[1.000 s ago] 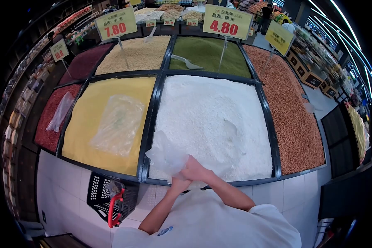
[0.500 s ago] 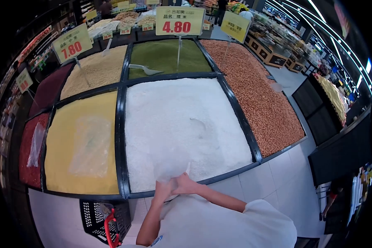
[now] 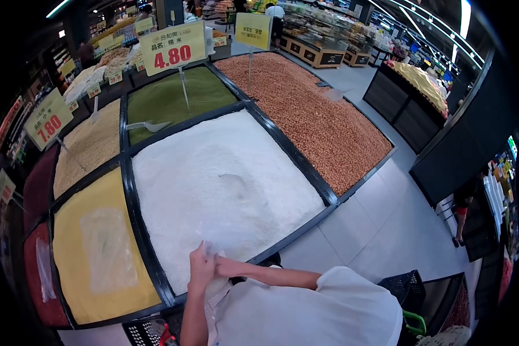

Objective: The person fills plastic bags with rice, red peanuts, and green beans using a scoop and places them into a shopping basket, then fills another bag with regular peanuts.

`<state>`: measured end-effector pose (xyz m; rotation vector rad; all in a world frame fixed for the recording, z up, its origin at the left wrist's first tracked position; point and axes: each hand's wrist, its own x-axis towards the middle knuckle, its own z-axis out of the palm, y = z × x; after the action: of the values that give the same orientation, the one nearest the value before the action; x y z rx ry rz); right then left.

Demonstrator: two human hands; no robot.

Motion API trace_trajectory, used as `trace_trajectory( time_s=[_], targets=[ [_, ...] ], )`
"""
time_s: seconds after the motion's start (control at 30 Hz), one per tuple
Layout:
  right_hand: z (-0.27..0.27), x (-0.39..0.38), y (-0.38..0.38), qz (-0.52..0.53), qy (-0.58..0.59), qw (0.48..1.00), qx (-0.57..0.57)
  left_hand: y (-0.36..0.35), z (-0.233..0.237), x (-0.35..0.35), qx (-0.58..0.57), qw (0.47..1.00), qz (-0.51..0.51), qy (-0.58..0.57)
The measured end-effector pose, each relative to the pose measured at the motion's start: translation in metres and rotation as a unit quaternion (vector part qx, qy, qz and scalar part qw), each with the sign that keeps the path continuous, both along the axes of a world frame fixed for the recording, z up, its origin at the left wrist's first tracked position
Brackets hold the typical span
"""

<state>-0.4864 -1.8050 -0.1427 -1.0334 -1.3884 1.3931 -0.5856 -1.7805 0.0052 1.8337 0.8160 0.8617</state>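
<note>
A clear plastic bag point(image 3: 211, 248) is gripped between my two hands over the near edge of the bin of white grain point(image 3: 184, 167). My left hand point(image 3: 201, 269) is closed on the bag, with its back toward me. Pressed up beside it, my right hand point(image 3: 226, 267) is closed on the same plastic. The fingers are partly hidden, and how full the bag is cannot be made out. A price sign point(image 3: 174, 51) reading 4.80 stands behind the white grain.
Black dividers point(image 3: 135, 213) separate the bins. Yellow grain with a plastic sheet point(image 3: 106, 251) lies left, reddish nuts point(image 3: 317, 127) right. A scoop point(image 3: 149, 126) rests in green beans point(image 3: 173, 104). Baskets point(image 3: 139, 333) point(image 3: 406, 288) are near my body. A person point(image 3: 462, 210) stands far right.
My view has turned right, so the bins shift left in it. Both hands stay together on the bag, whose puffed top looks smaller now. A basket with a green handle has come into view.
</note>
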Motion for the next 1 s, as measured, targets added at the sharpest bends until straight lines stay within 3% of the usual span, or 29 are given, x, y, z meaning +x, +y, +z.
trace_trajectory(
  time_s=[0.1, 0.13, 0.17, 0.23, 0.27, 0.37, 0.4, 0.47, 0.57, 0.6, 0.63, 0.7, 0.77, 0.8, 0.83, 0.87, 0.9, 0.93, 1.0],
  targets=[
    [0.044, -0.006, -0.002, 0.022, 0.043, 0.999, -0.011, 0.001, 0.027, -0.027, -0.076, 0.997, 0.002, -0.023],
    [0.084, 0.003, -0.008, 0.066, 0.087, 0.993, -0.040, 0.004, 0.030, -0.036, -0.095, 0.995, 0.004, -0.023],
    [0.112, 0.009, -0.009, 0.110, 0.132, 0.983, -0.069, 0.009, 0.025, -0.046, -0.086, 0.992, 0.048, -0.073],
    [0.127, 0.014, -0.001, 0.089, 0.126, 0.984, -0.084, 0.016, 0.004, -0.071, -0.068, 0.974, 0.130, -0.171],
    [0.133, 0.016, 0.001, 0.076, 0.123, 0.985, -0.094, 0.020, -0.015, -0.081, -0.127, 0.960, 0.166, -0.189],
    [0.157, 0.016, 0.019, 0.085, 0.129, 0.980, -0.129, 0.019, -0.076, -0.083, -0.321, 0.893, 0.221, -0.226],
    [0.167, 0.017, 0.025, 0.114, 0.142, 0.976, -0.121, 0.015, -0.080, -0.071, -0.382, 0.852, 0.187, -0.306],
    [0.186, 0.017, 0.036, 0.185, 0.166, 0.963, -0.105, -0.006, -0.041, -0.042, -0.495, 0.743, 0.153, -0.424],
    [0.210, 0.023, 0.048, 0.217, 0.122, 0.967, -0.047, 0.003, -0.047, -0.053, -0.499, 0.693, 0.124, -0.505],
    [0.205, 0.027, 0.060, 0.215, 0.057, 0.975, -0.010, 0.009, -0.060, -0.061, -0.460, 0.708, 0.098, -0.527],
    [0.209, 0.024, 0.065, 0.175, 0.044, 0.984, -0.001, 0.002, -0.039, -0.053, -0.437, 0.688, 0.201, -0.544],
    [0.220, 0.035, 0.067, 0.069, 0.007, 0.997, 0.023, -0.013, -0.014, -0.046, -0.360, 0.719, 0.200, -0.560],
    [0.214, 0.038, 0.058, -0.033, -0.127, 0.975, 0.178, -0.028, -0.031, -0.058, -0.377, 0.675, 0.227, -0.592],
    [0.209, 0.036, 0.055, -0.051, -0.174, 0.959, 0.216, -0.038, -0.033, -0.059, -0.402, 0.644, 0.236, -0.607],
    [0.200, 0.032, 0.053, -0.055, -0.206, 0.949, 0.233, -0.047, -0.040, -0.055, -0.433, 0.648, 0.282, -0.560],
    [0.193, 0.028, 0.053, -0.049, -0.224, 0.944, 0.237, -0.058, -0.044, -0.051, -0.508, 0.550, 0.125, -0.651],
    [0.185, 0.026, 0.053, -0.038, -0.235, 0.944, 0.229, -0.062, -0.027, -0.034, -0.568, 0.531, 0.137, -0.614],
    [0.180, 0.026, 0.052, -0.023, -0.239, 0.948, 0.210, -0.061, -0.034, -0.024, -0.582, 0.526, 0.064, -0.617],
    [0.171, 0.033, 0.047, -0.001, -0.247, 0.955, 0.166, -0.049, -0.039, -0.001, -0.581, 0.550, 0.050, -0.598]
  ],
)
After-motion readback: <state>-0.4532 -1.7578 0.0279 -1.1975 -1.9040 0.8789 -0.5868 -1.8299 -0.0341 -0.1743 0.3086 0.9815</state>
